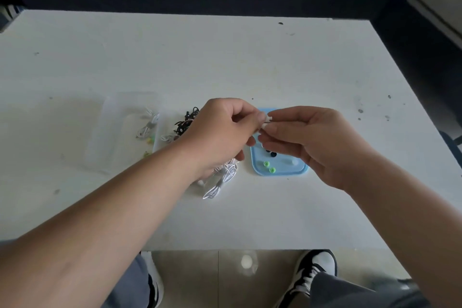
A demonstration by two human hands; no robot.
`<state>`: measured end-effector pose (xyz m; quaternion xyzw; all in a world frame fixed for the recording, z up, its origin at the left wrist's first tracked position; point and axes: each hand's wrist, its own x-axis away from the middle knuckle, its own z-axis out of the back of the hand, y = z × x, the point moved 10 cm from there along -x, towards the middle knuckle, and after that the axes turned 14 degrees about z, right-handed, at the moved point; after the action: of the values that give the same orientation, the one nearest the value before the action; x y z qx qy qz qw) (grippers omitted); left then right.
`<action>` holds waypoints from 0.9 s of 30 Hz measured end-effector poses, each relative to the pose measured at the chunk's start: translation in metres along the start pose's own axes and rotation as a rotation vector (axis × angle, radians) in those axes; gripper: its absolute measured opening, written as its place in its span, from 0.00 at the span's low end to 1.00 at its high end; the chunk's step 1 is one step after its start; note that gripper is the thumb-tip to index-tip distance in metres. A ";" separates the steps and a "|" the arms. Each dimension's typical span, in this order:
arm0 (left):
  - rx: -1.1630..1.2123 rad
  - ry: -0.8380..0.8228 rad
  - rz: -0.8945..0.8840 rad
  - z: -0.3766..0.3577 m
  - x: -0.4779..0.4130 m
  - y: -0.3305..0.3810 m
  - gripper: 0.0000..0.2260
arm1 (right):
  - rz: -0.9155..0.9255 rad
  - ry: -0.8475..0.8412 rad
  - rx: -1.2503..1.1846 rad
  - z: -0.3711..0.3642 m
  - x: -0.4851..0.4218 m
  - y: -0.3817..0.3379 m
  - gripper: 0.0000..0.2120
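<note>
- Two hands meet just above the far end of the blue tray (pixel 303 170). Our left hand (pixel 220 132) and right hand (pixel 307 142) both pinch the white earbud (pixel 267 121) in their fingertips, each grip clamped on it.
- We judge that the left grip steadies the bud while the right works at its tip end. Whether an ear tip sits on it is too small for us to tell.
- From the left hand the white cable (pixel 225 177) hangs slack to the table (pixel 225 57) just left of the tray, so it does not tug at the bud.
- Loose in the tray lie two green ear tips (pixel 266 163), dark ones (pixel 272 154) and a clear one (pixel 294 162). Working above it, we think, lets a dropped tip land inside.
- Left of the tray sit tangled black cables (pixel 186 121). Farther left is a clear bag (pixel 125 127) of more earphones, seemingly kept apart as a separate lot.
</note>
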<state>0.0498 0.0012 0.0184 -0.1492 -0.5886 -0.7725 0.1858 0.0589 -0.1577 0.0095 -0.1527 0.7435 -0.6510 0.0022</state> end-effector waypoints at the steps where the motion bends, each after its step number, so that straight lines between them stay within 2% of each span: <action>1: 0.023 -0.015 0.015 -0.001 0.000 -0.001 0.06 | 0.002 0.001 0.013 0.001 0.000 0.000 0.10; 6: 0.177 -0.098 0.079 -0.008 0.003 -0.006 0.06 | 0.009 -0.005 0.028 0.001 0.002 0.001 0.03; 12: 0.224 -0.108 0.059 -0.006 0.004 -0.005 0.05 | 0.003 -0.036 -0.052 -0.007 0.002 0.005 0.10; 20: 0.175 -0.089 0.054 -0.007 0.005 -0.003 0.05 | 0.013 -0.014 0.083 -0.004 0.001 0.006 0.13; 23: 0.158 -0.073 0.064 -0.007 0.004 -0.004 0.05 | 0.027 0.016 0.076 -0.002 0.002 0.001 0.18; 27: 0.119 -0.001 0.078 -0.001 -0.002 -0.007 0.05 | 0.074 0.174 0.162 0.029 0.000 -0.009 0.14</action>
<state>0.0480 0.0021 0.0115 -0.1611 -0.6273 -0.7284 0.2238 0.0666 -0.1866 0.0136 -0.0672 0.6910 -0.7193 -0.0259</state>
